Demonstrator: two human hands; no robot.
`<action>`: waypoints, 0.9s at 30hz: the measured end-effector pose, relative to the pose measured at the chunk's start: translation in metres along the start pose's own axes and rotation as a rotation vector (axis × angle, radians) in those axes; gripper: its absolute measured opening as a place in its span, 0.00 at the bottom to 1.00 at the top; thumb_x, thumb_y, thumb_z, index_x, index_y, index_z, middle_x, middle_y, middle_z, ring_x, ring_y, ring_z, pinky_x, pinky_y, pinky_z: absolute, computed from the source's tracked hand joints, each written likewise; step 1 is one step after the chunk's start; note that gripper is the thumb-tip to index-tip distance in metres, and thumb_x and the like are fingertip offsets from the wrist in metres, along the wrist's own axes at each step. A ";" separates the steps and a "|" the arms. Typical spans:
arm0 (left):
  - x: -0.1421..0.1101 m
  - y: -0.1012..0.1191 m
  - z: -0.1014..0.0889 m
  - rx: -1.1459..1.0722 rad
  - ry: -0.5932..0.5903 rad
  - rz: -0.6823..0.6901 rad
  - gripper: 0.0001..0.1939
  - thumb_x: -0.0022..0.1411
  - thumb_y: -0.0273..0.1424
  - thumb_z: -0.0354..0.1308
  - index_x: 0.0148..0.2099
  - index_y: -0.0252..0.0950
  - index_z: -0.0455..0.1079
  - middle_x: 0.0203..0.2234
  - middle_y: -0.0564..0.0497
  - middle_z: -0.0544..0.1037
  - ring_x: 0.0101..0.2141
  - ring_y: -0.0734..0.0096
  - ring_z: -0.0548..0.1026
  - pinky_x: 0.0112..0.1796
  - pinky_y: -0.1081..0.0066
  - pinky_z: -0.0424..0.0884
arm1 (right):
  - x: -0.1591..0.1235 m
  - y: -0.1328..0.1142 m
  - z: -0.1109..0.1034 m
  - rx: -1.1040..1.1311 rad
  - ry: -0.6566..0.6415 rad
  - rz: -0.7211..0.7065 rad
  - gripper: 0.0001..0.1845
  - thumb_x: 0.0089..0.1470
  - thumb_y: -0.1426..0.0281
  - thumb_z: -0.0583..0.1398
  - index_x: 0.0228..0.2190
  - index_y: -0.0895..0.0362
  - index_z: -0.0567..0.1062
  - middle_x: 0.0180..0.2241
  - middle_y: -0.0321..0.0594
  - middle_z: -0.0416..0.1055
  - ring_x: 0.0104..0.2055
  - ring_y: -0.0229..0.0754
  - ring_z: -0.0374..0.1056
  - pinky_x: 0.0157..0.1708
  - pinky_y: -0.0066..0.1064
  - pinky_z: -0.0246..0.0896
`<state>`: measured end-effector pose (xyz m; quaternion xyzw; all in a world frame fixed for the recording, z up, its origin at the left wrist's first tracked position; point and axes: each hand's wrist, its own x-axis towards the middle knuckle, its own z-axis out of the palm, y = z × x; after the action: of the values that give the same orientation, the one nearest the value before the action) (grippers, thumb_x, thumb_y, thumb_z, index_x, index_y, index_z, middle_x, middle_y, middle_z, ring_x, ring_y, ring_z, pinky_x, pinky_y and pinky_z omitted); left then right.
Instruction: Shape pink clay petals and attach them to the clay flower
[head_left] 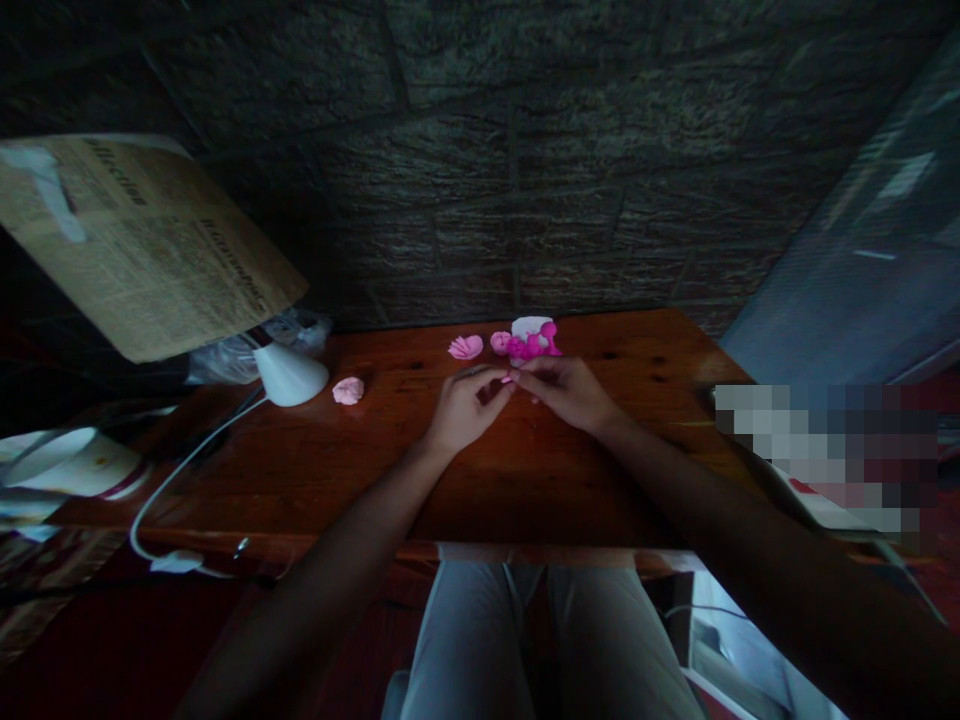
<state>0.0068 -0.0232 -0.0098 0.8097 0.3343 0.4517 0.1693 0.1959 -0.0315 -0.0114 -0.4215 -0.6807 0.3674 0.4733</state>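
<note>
My left hand (471, 402) and my right hand (564, 390) meet above the wooden table. Between their fingertips is a small pink piece (508, 378), too small to make out in full; both hands are closed in a pinch on it. Just beyond them lie a pink petalled piece (466, 347), a rounder pink piece (501, 343) and a bright magenta cluster (534, 346) in front of a white item (532, 325). Further left, a pale pink crumpled lump (348, 391) rests by itself on the wood.
A lamp with a white base (292, 376) and a newsprint-like shade (150, 240) stands at the left, its white cord (180, 450) running over the front edge. A white roll-like object (75, 462) lies further left. Behind the table (300, 470) rises a dark stone wall (465, 180).
</note>
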 end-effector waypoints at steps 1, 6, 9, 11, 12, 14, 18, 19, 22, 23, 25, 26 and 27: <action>0.000 0.000 0.000 -0.006 0.004 -0.001 0.08 0.64 0.31 0.62 0.42 0.37 0.81 0.30 0.49 0.82 0.26 0.72 0.72 0.31 0.72 0.68 | 0.000 0.000 0.000 0.000 -0.002 -0.003 0.24 0.53 0.47 0.64 0.31 0.56 0.82 0.26 0.37 0.76 0.24 0.36 0.66 0.29 0.31 0.61; 0.001 0.000 0.000 -0.042 0.009 -0.038 0.06 0.64 0.32 0.63 0.40 0.37 0.81 0.30 0.48 0.82 0.27 0.70 0.72 0.32 0.70 0.68 | 0.000 0.001 0.002 -0.003 -0.007 0.007 0.24 0.53 0.47 0.64 0.32 0.56 0.81 0.26 0.38 0.75 0.24 0.37 0.67 0.29 0.31 0.62; 0.001 -0.003 0.000 -0.059 0.009 -0.069 0.05 0.62 0.31 0.65 0.39 0.38 0.81 0.28 0.49 0.81 0.27 0.70 0.72 0.32 0.71 0.68 | 0.000 0.001 0.002 -0.025 -0.005 0.004 0.26 0.53 0.45 0.63 0.31 0.56 0.81 0.26 0.38 0.76 0.24 0.37 0.67 0.28 0.31 0.62; 0.001 -0.005 0.001 -0.085 0.005 -0.098 0.04 0.61 0.31 0.65 0.38 0.37 0.81 0.26 0.51 0.80 0.26 0.71 0.71 0.31 0.72 0.67 | 0.000 0.002 0.002 -0.055 0.013 0.000 0.26 0.54 0.44 0.62 0.32 0.56 0.81 0.26 0.37 0.76 0.24 0.37 0.68 0.28 0.31 0.62; 0.001 -0.006 0.002 -0.109 0.002 -0.119 0.04 0.61 0.31 0.66 0.37 0.37 0.81 0.25 0.52 0.79 0.25 0.72 0.71 0.31 0.72 0.66 | 0.000 0.002 0.002 -0.068 0.024 -0.001 0.27 0.55 0.44 0.61 0.32 0.56 0.81 0.25 0.37 0.76 0.23 0.37 0.68 0.28 0.31 0.63; 0.001 -0.009 0.003 -0.183 0.002 -0.176 0.05 0.59 0.32 0.67 0.37 0.37 0.82 0.25 0.52 0.80 0.25 0.73 0.71 0.30 0.72 0.67 | 0.000 0.002 0.001 -0.084 0.052 0.005 0.27 0.56 0.44 0.60 0.32 0.55 0.81 0.25 0.37 0.76 0.23 0.37 0.68 0.28 0.31 0.63; 0.003 -0.013 0.004 -0.359 0.040 -0.287 0.09 0.56 0.37 0.70 0.36 0.36 0.82 0.30 0.49 0.83 0.30 0.70 0.76 0.35 0.71 0.71 | 0.002 0.002 -0.001 -0.076 0.107 0.066 0.26 0.57 0.45 0.60 0.32 0.56 0.81 0.30 0.41 0.79 0.22 0.37 0.70 0.26 0.31 0.65; 0.003 -0.013 0.003 -0.393 0.045 -0.307 0.11 0.56 0.38 0.70 0.37 0.35 0.82 0.30 0.48 0.84 0.30 0.70 0.76 0.34 0.70 0.71 | 0.002 0.002 -0.001 -0.071 0.113 0.079 0.26 0.57 0.45 0.60 0.32 0.56 0.81 0.31 0.41 0.79 0.23 0.37 0.70 0.25 0.31 0.65; 0.004 -0.010 0.002 -0.476 0.020 -0.350 0.15 0.57 0.42 0.69 0.39 0.35 0.82 0.30 0.48 0.83 0.28 0.71 0.76 0.30 0.72 0.70 | 0.002 0.002 -0.002 -0.073 0.115 0.093 0.24 0.58 0.48 0.60 0.32 0.56 0.81 0.32 0.42 0.80 0.23 0.37 0.70 0.26 0.31 0.67; 0.004 -0.008 0.002 -0.500 0.011 -0.360 0.16 0.57 0.43 0.70 0.40 0.36 0.82 0.30 0.48 0.84 0.28 0.72 0.76 0.30 0.72 0.70 | 0.002 0.002 -0.002 -0.078 0.114 0.095 0.23 0.58 0.48 0.60 0.32 0.56 0.80 0.32 0.42 0.80 0.22 0.37 0.71 0.26 0.31 0.67; 0.004 -0.007 0.002 -0.536 0.010 -0.372 0.16 0.54 0.43 0.72 0.39 0.35 0.82 0.33 0.47 0.85 0.30 0.70 0.78 0.32 0.71 0.72 | 0.002 0.002 -0.003 -0.095 0.102 0.093 0.22 0.59 0.50 0.60 0.31 0.56 0.80 0.32 0.41 0.80 0.23 0.37 0.71 0.27 0.32 0.66; 0.005 -0.006 0.002 -0.547 0.018 -0.373 0.17 0.52 0.42 0.73 0.38 0.35 0.82 0.34 0.46 0.85 0.31 0.69 0.79 0.34 0.69 0.74 | 0.002 0.002 -0.003 -0.106 0.094 0.090 0.22 0.60 0.50 0.60 0.31 0.56 0.80 0.32 0.41 0.80 0.23 0.38 0.71 0.28 0.32 0.66; 0.005 -0.006 0.002 -0.554 0.029 -0.370 0.17 0.49 0.42 0.75 0.36 0.35 0.81 0.35 0.45 0.85 0.34 0.67 0.80 0.37 0.68 0.75 | 0.002 0.002 -0.003 -0.117 0.088 0.088 0.22 0.60 0.51 0.60 0.31 0.56 0.80 0.31 0.41 0.79 0.23 0.38 0.72 0.28 0.32 0.66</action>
<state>0.0078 -0.0153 -0.0113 0.6519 0.3427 0.4986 0.4572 0.1983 -0.0285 -0.0117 -0.4936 -0.6603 0.3289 0.4606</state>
